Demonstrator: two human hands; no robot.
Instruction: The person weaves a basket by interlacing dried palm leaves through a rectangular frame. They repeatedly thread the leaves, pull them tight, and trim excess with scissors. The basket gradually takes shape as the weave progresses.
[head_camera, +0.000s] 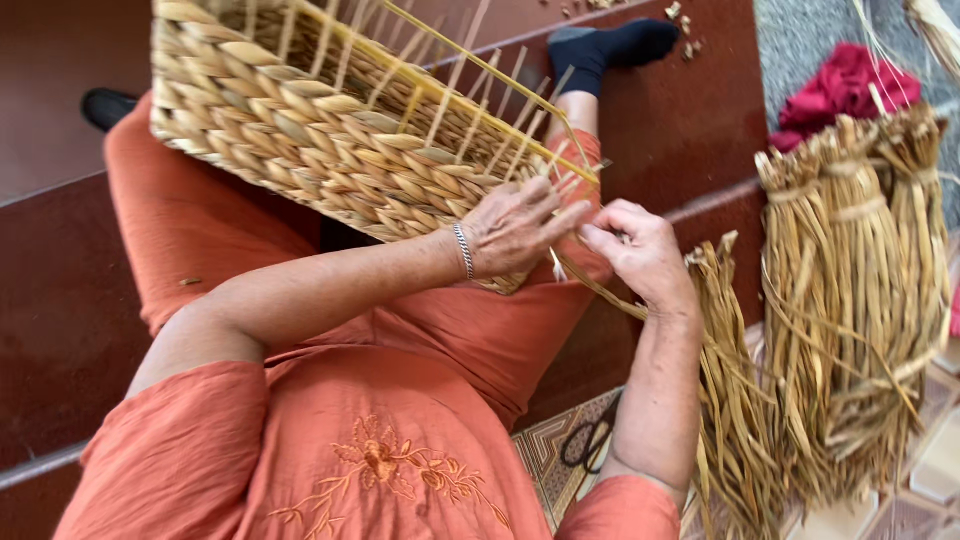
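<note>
Dark red steps (60, 300) carry the seated weaver. Left hand (510, 228) presses the woven basket (300, 130) on the lap; right hand (640, 250) pinches a straw strand (610, 295) in a narrow grip. Risk: overpulling likely snaps the strand just below the grip or bends adjacent upright stakes (480, 100).

The woven basket (300, 120) is cut off by the top edge, its near corner is covered by the left hand (510, 228), and the scissors (590, 440) are partly hidden behind the right forearm.
</note>
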